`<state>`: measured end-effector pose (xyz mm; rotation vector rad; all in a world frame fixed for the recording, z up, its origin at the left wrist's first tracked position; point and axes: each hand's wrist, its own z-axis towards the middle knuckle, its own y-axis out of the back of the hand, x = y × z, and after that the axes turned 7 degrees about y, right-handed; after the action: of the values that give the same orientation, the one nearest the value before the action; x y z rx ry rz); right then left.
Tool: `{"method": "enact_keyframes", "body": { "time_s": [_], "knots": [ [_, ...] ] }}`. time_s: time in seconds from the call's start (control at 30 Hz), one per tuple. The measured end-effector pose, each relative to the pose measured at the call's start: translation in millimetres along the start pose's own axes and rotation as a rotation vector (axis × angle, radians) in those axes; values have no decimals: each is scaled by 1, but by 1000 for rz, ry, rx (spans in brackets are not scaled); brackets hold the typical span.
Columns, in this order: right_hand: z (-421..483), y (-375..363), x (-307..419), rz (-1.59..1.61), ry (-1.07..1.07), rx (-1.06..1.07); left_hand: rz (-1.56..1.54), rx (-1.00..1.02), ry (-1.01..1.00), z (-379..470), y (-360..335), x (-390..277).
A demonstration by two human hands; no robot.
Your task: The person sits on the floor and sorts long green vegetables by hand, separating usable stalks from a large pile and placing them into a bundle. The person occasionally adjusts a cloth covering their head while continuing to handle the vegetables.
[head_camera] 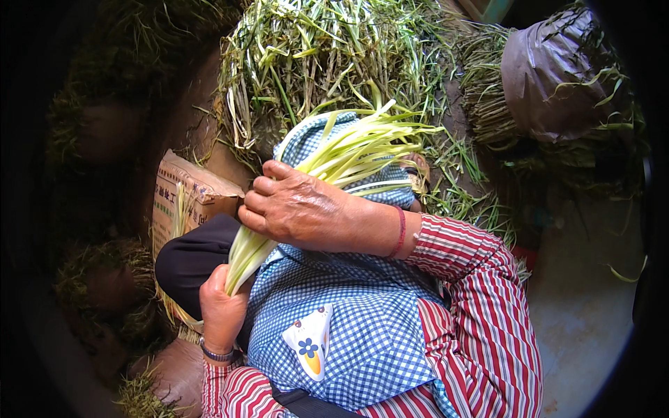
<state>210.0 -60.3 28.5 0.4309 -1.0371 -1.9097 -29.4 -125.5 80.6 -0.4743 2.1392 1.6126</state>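
Note:
A bundle of pale yellow-green chive-like stalks [366,149] lies slantwise across my lap, its loose leaf tips fanned toward the upper right. My right hand [298,204], with a red cord at the wrist, is closed over the middle of the bundle. Lower down, my left hand [223,308] grips the whitish ends and wears a dark-banded watch. Between both hands the pale stems [250,251] run close together. Under them is a blue-and-white checked apron [355,334]. The fingertips of my right hand are partly hidden behind the stalks.
A large heap of greener stalks [324,68] rises in front. By my left knee stands a printed cardboard box [175,183] with stalks against it. A plastic-wrapped bundle [554,78] lies at the upper right. Loose leaves [460,193] litter the ground near my sandalled foot [419,166].

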Motion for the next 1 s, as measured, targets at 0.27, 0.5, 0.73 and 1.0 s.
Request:
{"method": "enact_keyframes", "body": {
  "time_s": [0.27, 0.5, 0.73, 1.0],
  "knots": [
    [-57, 29, -26, -86, -421, -137, 36, -132, 56, -12, 2, 36],
    [-177, 54, -20, -124, -863, 311, 86, -225, 10, -21, -12, 34],
    [-173, 97, -47, -292, -907, 137, 171, -274, -45, -21, -21, 41],
    [-68, 87, -46, 202, -503, -183, 168, -288, -81, -21, -22, 44]
  ]
}}
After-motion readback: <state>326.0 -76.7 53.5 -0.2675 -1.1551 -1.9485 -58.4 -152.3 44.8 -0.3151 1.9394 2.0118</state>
